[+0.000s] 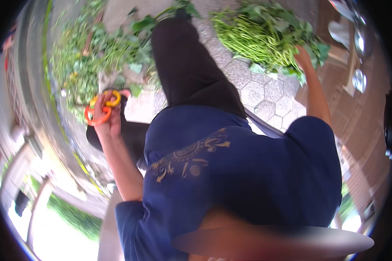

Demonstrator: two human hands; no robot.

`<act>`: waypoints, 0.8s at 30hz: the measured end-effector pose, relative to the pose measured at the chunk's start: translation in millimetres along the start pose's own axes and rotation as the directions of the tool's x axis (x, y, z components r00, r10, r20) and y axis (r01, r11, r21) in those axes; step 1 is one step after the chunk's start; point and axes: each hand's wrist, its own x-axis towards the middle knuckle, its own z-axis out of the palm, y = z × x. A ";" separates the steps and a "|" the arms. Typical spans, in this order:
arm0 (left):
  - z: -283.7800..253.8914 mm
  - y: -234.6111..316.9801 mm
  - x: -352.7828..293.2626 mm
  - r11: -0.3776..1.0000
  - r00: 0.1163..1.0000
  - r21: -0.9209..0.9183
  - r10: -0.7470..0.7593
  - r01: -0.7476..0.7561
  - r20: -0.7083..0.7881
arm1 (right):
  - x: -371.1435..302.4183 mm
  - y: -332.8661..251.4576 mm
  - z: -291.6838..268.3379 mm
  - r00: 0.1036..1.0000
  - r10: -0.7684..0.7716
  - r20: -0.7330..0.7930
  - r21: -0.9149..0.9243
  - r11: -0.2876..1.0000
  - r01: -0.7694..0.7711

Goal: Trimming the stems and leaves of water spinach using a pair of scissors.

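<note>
My left hand [112, 123] is closed around a pair of scissors with one orange and one yellow handle loop [98, 116]; the blades are hard to make out. On the right, my right hand [304, 60] reaches to the near right edge of a heap of long green leafy stems [248, 41]. Its fingers curl in among the stems and seem to grip some; the fingertips are partly hidden. Left of my dark-trousered leg lies a looser spread of cut greens and leaves [117, 52], beyond the scissors.
Hexagonal paving stones [265, 96] lie under and in front of the heap. At the far right are a brown tiled surface [366, 108] and shiny metal objects [359, 81]. A concrete edge [39, 87] curves along the left. My leg [187, 65] stands between the two lots of greens.
</note>
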 end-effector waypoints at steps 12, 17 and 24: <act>-34.5 -13.3 -4.6 0.985 0.984 -0.161 0.039 -0.068 -0.176 | 33.0 -7.0 -9.4 0.975 0.135 0.174 0.003 0.991 -0.137; -43.5 -7.4 -6.2 0.991 0.981 -0.115 0.043 -0.066 -0.189 | 46.6 -81.7 -33.1 0.996 0.034 0.082 -0.305 0.952 -0.008; -88.7 36.8 48.9 0.992 0.976 -0.080 0.075 -0.093 -0.203 | 53.3 -284.0 -74.9 0.915 -0.399 0.052 0.040 0.917 0.397</act>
